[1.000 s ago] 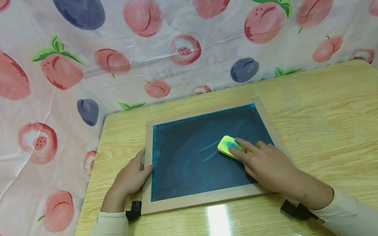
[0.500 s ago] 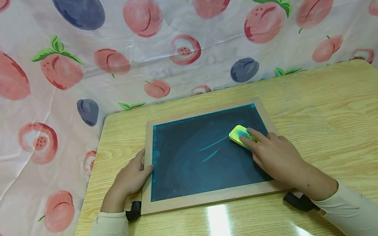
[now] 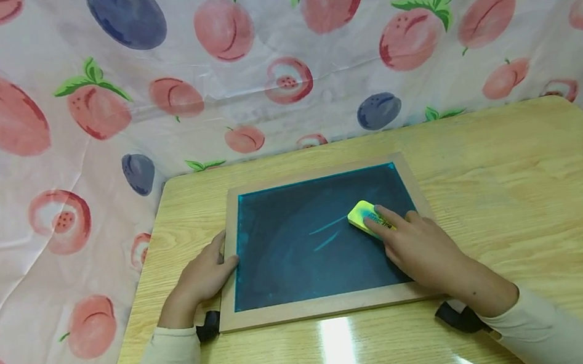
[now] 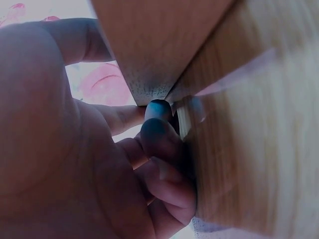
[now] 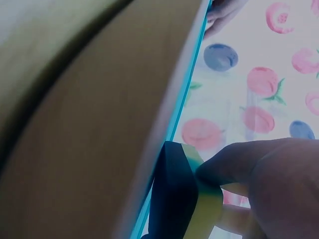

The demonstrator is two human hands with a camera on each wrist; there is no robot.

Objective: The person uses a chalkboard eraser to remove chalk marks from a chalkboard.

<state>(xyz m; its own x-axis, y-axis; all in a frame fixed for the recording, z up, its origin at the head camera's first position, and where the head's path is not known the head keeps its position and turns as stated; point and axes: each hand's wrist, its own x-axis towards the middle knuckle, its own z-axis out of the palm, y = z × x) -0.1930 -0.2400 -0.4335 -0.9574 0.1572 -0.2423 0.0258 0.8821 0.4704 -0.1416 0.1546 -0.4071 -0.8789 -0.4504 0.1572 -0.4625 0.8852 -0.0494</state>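
Note:
A chalkboard [image 3: 293, 275] in a pale wooden frame lies on the table. At its left side, my left hand [image 3: 201, 278] grips the frame, thumb on top. The left wrist view shows curled fingers with blue-stained tips [image 4: 157, 129] at the lower edge of the frame [image 4: 154, 45]. My right hand [image 3: 424, 247] holds a yellow board eraser [image 3: 361, 212] against the right part of the dark surface. From the right wrist, the eraser's dark felt side [image 5: 172, 194] shows near the board's teal edge [image 5: 174, 119]. Two thin blue chalk strokes [image 3: 328, 240] run left of the eraser.
The board rests on a light wood-grain table [image 3: 529, 198] that extends well to the right. Behind and to the left hangs a fruit-print cloth [image 3: 272, 41]. A black wrist mount [image 3: 209, 326] sits near the board's front left corner.
My right hand slid the eraser right and away, then drew it slightly back left and nearer. More of the chalk strokes shows than a second ago. My left hand keeps its place.

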